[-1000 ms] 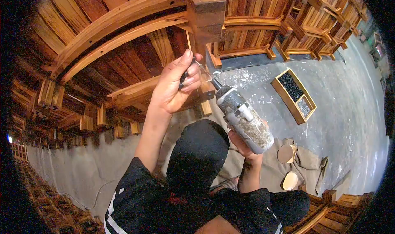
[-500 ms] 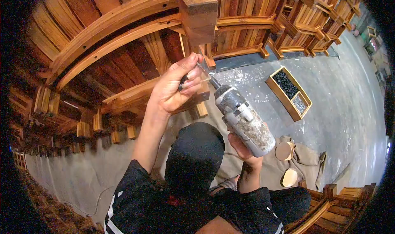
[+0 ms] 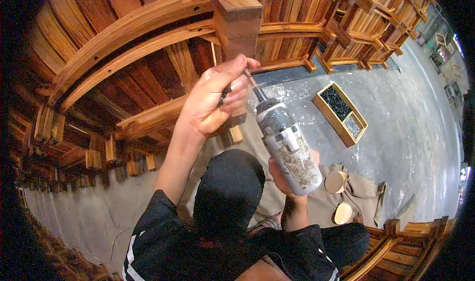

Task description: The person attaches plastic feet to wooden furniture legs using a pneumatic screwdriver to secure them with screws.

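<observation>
My right hand (image 3: pixel 283 178) is wrapped around the handle of a worn, paint-smeared power driver (image 3: pixel 289 145). The driver slants up and left, and its thin bit (image 3: pixel 251 79) reaches the fingertips of my left hand (image 3: pixel 217 97). Thumb and forefinger of that hand are pinched together at the bit's tip; whatever small piece sits there is too small to name. Something dark shows under the curled fingers in the palm. Just above the left hand stands a thick square wooden leg (image 3: pixel 238 31), part of a slatted wooden piece of furniture (image 3: pixel 143 48).
On the grey floor (image 3: pixel 396 127) at right lies a two-part wooden box (image 3: pixel 322 105) of small black and silver pieces. Near my right forearm, two round-ended pale blocks (image 3: pixel 336 182) rest on a brown cloth (image 3: pixel 363 184). More wooden furniture (image 3: pixel 410 249) stands at lower right.
The driver has swung slightly left and more upright, bringing its bit to my left fingertips. My left hand keeps its pinch. The whole view has shifted a little.
</observation>
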A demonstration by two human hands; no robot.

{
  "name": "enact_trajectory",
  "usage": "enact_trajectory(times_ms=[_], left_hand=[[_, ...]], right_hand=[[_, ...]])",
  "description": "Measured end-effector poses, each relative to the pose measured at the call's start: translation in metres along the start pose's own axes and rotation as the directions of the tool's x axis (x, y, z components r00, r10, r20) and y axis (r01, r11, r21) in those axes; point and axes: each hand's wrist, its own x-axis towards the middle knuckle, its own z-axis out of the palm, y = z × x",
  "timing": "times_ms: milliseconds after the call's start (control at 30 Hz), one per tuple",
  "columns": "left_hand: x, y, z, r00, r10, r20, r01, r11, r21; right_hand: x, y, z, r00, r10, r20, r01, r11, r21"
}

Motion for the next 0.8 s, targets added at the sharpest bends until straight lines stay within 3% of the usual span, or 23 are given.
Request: enact_trajectory(times_ms=[133,367,433,500,567,633,667,733,800], left_hand=[[0.002,-0.003,0.003,1.000,0.012,0.000,-0.012,0.996,-0.083],[0.000,-0.003,0.006,0.995,0.053,0.079,-0.041,0.988,-0.150],[0.001,-0.004,0.005,0.997,0.046,0.069,-0.034,0.985,-0.168],[0.002,-0.005,0.003,0.996,0.042,0.076,-0.026,0.981,-0.193],[0.004,-0.008,-0.002,0.995,0.045,0.091,-0.025,0.978,-0.209],[0.005,-0.009,-0.003,0.995,0.045,0.094,-0.026,0.980,-0.198],[0.004,-0.008,-0.002,0.995,0.042,0.087,-0.025,0.983,-0.183],[0.001,-0.007,0.000,0.998,0.018,0.053,-0.008,0.984,-0.180],[-0.007,-0.014,-0.004,1.000,-0.026,-0.001,0.025,0.974,-0.224]], right_hand=[[0.001,0.001,0.007,0.999,0.052,0.014,-0.051,0.998,-0.046],[0.008,0.004,0.008,0.999,-0.001,-0.045,0.001,1.000,-0.008],[0.009,0.003,0.008,0.998,0.047,-0.045,-0.044,0.997,0.063],[0.005,0.000,0.009,0.980,0.194,-0.032,-0.184,0.964,0.194],[0.007,-0.002,0.005,0.997,0.019,-0.077,-0.019,1.000,-0.001],[0.009,-0.008,0.001,0.996,0.085,-0.035,-0.085,0.996,-0.015],[0.009,-0.013,-0.002,0.971,0.236,0.029,-0.237,0.970,0.062],[0.009,-0.023,-0.010,0.933,0.338,0.123,-0.350,0.932,0.089],[0.012,-0.033,-0.022,0.951,0.262,0.165,-0.268,0.963,0.015]])
